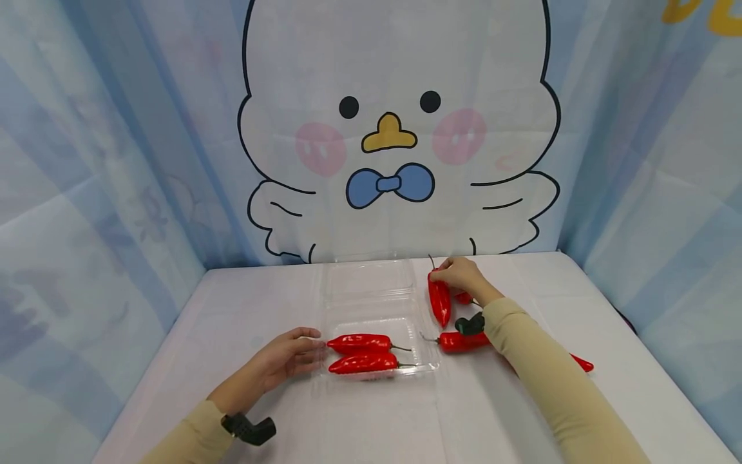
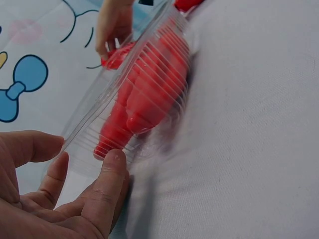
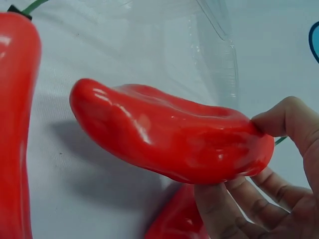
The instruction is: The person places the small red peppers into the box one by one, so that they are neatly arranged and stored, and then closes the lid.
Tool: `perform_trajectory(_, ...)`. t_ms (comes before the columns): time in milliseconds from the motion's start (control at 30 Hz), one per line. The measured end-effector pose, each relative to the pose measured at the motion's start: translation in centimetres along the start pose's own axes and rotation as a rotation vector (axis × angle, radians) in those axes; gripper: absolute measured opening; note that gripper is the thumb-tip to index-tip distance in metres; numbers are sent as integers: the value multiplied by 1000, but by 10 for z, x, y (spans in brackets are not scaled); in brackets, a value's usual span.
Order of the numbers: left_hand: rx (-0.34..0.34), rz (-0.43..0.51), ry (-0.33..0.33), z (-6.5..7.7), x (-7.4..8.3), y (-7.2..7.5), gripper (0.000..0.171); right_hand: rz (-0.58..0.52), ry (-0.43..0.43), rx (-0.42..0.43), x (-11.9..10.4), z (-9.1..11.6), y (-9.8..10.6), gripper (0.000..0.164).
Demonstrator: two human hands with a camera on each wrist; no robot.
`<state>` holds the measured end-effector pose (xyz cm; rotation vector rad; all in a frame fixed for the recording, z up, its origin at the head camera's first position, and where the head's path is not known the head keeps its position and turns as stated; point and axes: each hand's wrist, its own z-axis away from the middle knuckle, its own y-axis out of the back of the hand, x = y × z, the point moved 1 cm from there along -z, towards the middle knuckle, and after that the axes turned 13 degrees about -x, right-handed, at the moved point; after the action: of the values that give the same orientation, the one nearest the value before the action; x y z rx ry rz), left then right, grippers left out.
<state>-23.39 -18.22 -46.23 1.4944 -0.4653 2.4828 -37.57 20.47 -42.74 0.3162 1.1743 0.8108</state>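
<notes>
A clear plastic clamshell box [image 1: 430,367] lies with its lid [image 1: 371,278] folded back. Two red chili peppers [image 1: 361,363] rest side by side in the base, stems to the right. At the box's left side is my left hand [image 1: 284,361], its fingertips [image 2: 114,160] against the clear wall. My right hand [image 1: 464,274] pinches another red chili pepper [image 1: 439,299] near its stem end, thumb on one side and fingers on the other. This pepper hangs tip down beside the lid's right edge; in the right wrist view its glossy body [image 3: 169,132] fills the middle.
More red peppers lie on the white table [image 1: 255,296] to the right: one [image 1: 458,342] beside the box, one [image 1: 464,298] partly behind my right hand, and a tip [image 1: 582,363] past the right sleeve. A curtain [image 1: 394,225] with a cartoon bird hangs behind.
</notes>
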Motion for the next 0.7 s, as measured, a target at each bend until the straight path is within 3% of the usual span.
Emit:
perform_trajectory(333, -13, -1, -6, 3, 2, 0, 38, -39, -17, 1, -6, 12, 7, 51)
perform_trajectory(700, -13, 7, -13, 3, 1, 1, 36, -36, 54, -35, -12, 27, 13, 49)
